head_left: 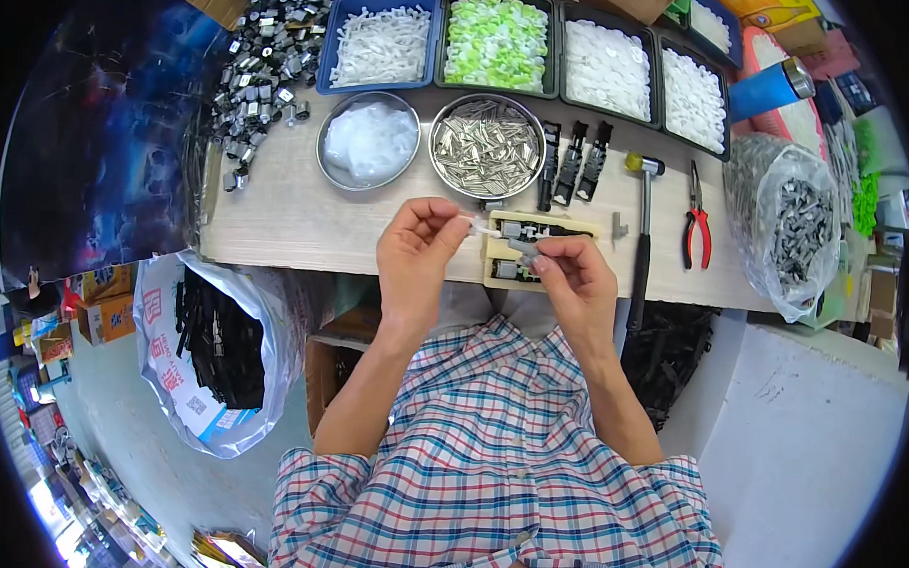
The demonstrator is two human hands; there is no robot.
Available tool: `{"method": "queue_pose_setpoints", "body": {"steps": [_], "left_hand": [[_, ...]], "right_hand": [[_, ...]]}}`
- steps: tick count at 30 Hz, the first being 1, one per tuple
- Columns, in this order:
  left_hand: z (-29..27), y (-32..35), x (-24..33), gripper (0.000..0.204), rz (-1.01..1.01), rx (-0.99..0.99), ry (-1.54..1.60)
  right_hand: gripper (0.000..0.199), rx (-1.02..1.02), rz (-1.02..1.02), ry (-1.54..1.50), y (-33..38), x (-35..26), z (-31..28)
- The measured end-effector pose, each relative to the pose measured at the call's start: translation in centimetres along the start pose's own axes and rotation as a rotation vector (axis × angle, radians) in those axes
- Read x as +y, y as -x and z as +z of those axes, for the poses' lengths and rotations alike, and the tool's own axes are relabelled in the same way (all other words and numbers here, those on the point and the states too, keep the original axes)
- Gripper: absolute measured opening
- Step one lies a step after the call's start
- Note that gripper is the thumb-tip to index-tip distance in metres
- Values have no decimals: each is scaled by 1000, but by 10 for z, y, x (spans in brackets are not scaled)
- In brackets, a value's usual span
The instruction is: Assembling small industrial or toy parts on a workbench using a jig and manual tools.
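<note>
**Small parts pinched close to the bench's front edge**

The left hand [416, 251] pinches a small translucent white plastic piece [480, 225] between thumb and fingertips. The right hand [572, 273] grips a small grey metal part [524, 248] at its fingertips, just above the cream-coloured wooden jig block [493, 253] that holds black-and-metal assemblies. Both parts hang close to the near edge of the pale wooden bench top [306, 224]. Either could slip and fall past that edge onto the lap or floor, probably because the fingertip hold is so slight.

Just right of the jig lie a black-handled hammer with a yellow head [642, 230] and red-handled pliers [697, 232]; a sweeping right elbow could nudge them. Beyond, the round steel bowl of metal pins [485, 145] and the steel bowl of clear plastic pieces [368, 139] stand near; open bench lies left of the jig.
</note>
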State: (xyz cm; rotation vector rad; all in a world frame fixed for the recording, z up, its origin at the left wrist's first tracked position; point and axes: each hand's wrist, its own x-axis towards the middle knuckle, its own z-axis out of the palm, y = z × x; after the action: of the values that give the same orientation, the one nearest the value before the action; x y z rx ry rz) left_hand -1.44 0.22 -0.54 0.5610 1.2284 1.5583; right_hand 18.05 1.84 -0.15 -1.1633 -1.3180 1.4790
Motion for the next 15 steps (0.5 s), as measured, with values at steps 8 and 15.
{"method": "queue_pose_setpoints", "body": {"steps": [8, 15], "left_hand": [[15, 14, -8, 13, 81, -100, -66], [20, 24, -9, 20, 347, -344, -522]], "right_hand": [[12, 23, 30, -37, 7, -4, -13], [12, -2, 214, -195, 10, -3, -38]]}}
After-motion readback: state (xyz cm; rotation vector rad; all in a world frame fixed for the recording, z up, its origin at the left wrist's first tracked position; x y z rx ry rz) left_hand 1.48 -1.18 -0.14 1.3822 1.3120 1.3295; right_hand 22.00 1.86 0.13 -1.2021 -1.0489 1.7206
